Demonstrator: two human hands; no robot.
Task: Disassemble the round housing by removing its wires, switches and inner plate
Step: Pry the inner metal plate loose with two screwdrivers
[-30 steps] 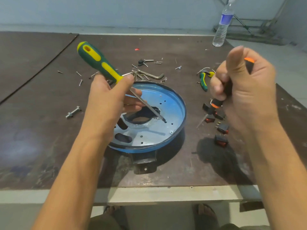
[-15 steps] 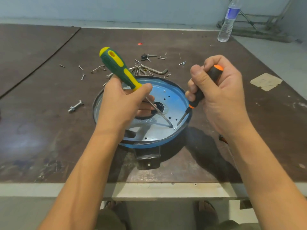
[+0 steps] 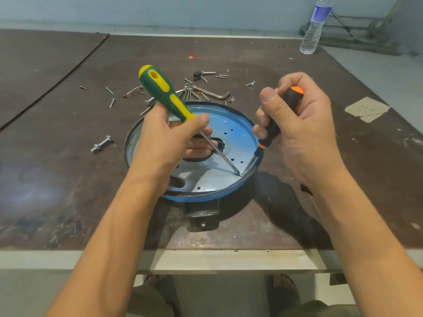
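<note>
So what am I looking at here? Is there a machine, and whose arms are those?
No machine here: a person works with bare hands, and the picture comes from a camera worn on their head, looking down. That is why both arms reach in from the bottom. The left hand grips a green and yellow screwdriver; the right hand grips a black and orange screwdriver. Both tips meet at one spot near the edge of the inner plate, a metal disc lying inside the round housing with its blue rim. The housing sits on a dark table. Around it lie loose screws, a hex key and a bolt, with a water bottle farther back.
</note>
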